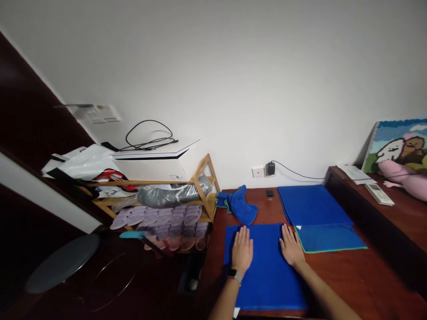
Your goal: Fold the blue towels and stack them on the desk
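Both hands palm down at the tabletop (376,284), fingers straight and mostly together, gripping nothing. Blue cloth (263,275) spread flat and squared beneath them, close to the tabletop's near edge; small white tag (236,312) poking out at its near left corner. Left hand (243,250), watch (234,274) on the wrist, lies on the cloth toward its far left part. Right hand (292,245) lies along the cloth's right edge, fingertips by the far right corner. Bare cloth between the two hands, which stand well apart.

Just right of the right hand: folded blue cloth (315,205), a lighter blue layer with green edging (335,240) showing on its near side. Beyond the spread cloth, left of centre: crumpled blue cloth (243,206) in a loose heap. Small black square fitting (270,194) set in the tabletop near the wall; black plug (270,168) in the wall above, cord running right.

Left of the tabletop, wooden rack (210,205): white box (151,170) on top, rows of lilac slippers (163,215) lower down. Far right, on a raised surface: white remote (379,194) beside a pink plush toy (408,180).
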Motion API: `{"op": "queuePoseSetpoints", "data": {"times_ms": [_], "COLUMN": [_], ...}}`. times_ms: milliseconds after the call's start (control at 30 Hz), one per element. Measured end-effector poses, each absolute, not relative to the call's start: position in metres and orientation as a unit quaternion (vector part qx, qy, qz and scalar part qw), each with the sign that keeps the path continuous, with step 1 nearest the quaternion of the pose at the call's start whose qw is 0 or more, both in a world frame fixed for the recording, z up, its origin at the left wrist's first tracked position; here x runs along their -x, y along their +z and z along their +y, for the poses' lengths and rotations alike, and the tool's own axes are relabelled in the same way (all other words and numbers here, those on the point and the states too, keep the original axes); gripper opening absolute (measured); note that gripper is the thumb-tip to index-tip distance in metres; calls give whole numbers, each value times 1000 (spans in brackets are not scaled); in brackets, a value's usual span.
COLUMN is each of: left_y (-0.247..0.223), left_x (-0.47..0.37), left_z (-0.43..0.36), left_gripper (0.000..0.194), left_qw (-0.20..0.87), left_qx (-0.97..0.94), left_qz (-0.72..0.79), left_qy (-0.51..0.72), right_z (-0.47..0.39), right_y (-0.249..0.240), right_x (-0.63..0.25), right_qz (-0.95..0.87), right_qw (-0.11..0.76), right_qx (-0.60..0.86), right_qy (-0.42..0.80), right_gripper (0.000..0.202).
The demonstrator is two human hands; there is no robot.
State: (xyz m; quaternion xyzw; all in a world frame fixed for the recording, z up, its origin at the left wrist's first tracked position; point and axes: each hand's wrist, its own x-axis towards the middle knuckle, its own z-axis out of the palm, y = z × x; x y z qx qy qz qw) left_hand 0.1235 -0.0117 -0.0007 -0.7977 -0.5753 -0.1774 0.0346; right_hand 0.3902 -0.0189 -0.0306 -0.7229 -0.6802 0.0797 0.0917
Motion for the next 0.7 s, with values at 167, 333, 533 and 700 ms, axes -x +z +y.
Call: {"op": "queuePoseSetpoints", "data": {"times_ms": [167,333,533,700], "left_y": [-17,-26,-24,-21], "left_x": [-225,-229,-88,-44], "left_z": [-46,-51,-62,-67], "left_gripper": [60,61,62,61], "left_qw": [-27,-42,12,14], "left_qx": [844,845,763,753], "left_qz": [-503,-507,-638,-651], "left_qy": [-183,-166,-103,-93], "right_z": [-57,-64,-60,-58], "right_y": [-48,-48,-50,-41], "right_x": [-385,-385,-383,-385], "right_qz": [-681,-679,-675,-675], "right_qw": [89,92,107,89], "right_qx": [723,723,726,726], "right_qy": [78,86,75,96], "right_gripper": [72,72,74,74]}}
